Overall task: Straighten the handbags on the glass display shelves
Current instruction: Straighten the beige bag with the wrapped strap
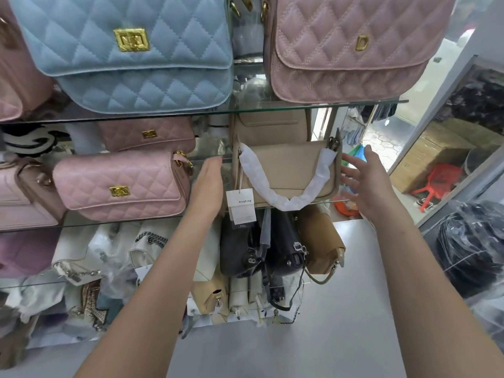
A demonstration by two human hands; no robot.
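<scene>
A beige handbag [286, 167] stands upright on the middle glass shelf [122, 222], its strap wrapped in white paper and a white tag [240, 204] hanging at its lower left. My left hand [208, 184] is flat and open just left of the bag, apart from it. My right hand [364, 178] is open with fingers spread just right of the bag, near its side. A pink quilted bag [120, 184] with a gold clasp sits to the left on the same shelf.
On the upper glass shelf [300, 106] stand a blue quilted bag [128, 50] and a pink quilted bag [351, 45]. Black and tan bags [272, 241] crowd the shelf below. Plastic-wrapped dark goods [469, 241] sit at the right on the grey floor.
</scene>
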